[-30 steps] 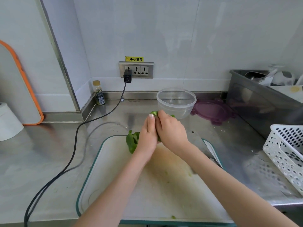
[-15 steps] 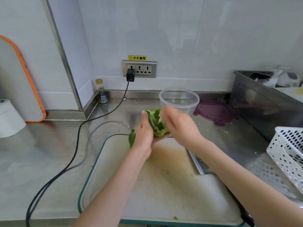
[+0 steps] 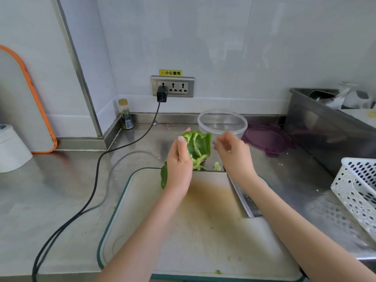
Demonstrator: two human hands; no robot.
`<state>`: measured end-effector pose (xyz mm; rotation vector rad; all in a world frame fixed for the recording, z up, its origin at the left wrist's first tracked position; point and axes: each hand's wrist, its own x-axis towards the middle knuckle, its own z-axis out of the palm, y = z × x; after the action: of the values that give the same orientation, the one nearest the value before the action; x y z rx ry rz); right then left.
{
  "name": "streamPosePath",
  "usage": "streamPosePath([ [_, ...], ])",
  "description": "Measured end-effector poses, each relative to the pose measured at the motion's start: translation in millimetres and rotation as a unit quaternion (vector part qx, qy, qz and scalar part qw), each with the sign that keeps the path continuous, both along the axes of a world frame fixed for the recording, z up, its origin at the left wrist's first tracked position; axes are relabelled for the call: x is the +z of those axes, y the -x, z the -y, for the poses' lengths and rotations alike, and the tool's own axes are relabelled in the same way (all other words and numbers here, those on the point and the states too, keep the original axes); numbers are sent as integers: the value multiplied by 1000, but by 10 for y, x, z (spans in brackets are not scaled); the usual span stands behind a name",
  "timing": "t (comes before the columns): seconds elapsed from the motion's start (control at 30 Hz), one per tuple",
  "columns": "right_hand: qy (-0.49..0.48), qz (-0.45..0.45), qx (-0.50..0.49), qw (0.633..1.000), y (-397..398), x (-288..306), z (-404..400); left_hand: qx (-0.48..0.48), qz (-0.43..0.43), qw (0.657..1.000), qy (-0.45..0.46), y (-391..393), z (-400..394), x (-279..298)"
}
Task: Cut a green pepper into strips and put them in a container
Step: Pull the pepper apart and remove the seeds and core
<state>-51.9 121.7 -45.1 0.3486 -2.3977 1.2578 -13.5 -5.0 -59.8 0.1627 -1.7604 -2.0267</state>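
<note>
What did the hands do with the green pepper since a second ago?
The left hand lifted the pepper half up off the cutting board, hollow side now showing. The right hand let go and moved off to the right, fingers loose. The other pepper piece, knife and clear container stayed put.

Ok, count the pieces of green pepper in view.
3. One half is held up in the left hand; another piece lies on the cutting board, partly hidden behind that hand; a small scrap sits nearby.
</note>
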Motion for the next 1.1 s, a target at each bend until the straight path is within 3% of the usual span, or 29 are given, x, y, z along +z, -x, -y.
streamPosePath([
  [0.1, -62, -98, 87, 989, -143, 102, 61, 1, -30, 999, 18, 5, 23, -17],
  [0.17, -152, -96, 156, 971, -189, 86, 92, -4, -33, 999, 21, 11, 20, -11],
  [0.23, -173, -74, 174, 966, -188, 28, 104, -9, -28, 999, 21, 11, 13, -17],
  [0.33, -12, -24, 121, 992, -184, 17, 80, -2, 6, 1000, 6, 16, 32, -17],
  [0.4, 110, 74, 62, 989, -167, 77, 61, 19, 48, 999, -16, 21, 35, 5],
  [0.47, 107, 199, 95, 970, -149, 155, 63, 30, 58, 998, 20, -11, 12, 27],
  [0.53, 71, 244, 177, 951, -153, 177, 93, 36, 28, 993, 107, -37, 16, 14],
  [0.63, 54, 151, 138, 977, -113, 206, 93, 33, 13, 992, 118, 15, 42, -33],
  [0.7, 76, 45, 92, 992, -22, 218, 57, 4, 67, 997, -31, 38, 56, 53],
  [0.77, 26, -31, 116, 992, 38, 203, 34, -64, 165, 964, -197, 84, 114, 190],
  [0.87, -110, -75, 188, 973, 6, 80, 39, -196, 235, 892, -333, 137, 255, 357],
  [0.9, -143, -81, 206, 965, -7, 31, 23, -201, 245, 886, -338, 160, 271, 374],
  [0.97, -175, -53, 236, 954, -32, 23, -48, -153, 277, 909, -270, 237, 236, 359],
  [1.03, -126, -8, 234, 964, -55, 127, -99, -83, 282, 935, -196, 310, 165, 340],
  [1.1, -49, -57, 147, 986, -77, 238, -76, -50, 267, 946, -179, 369, 96, 382],
])
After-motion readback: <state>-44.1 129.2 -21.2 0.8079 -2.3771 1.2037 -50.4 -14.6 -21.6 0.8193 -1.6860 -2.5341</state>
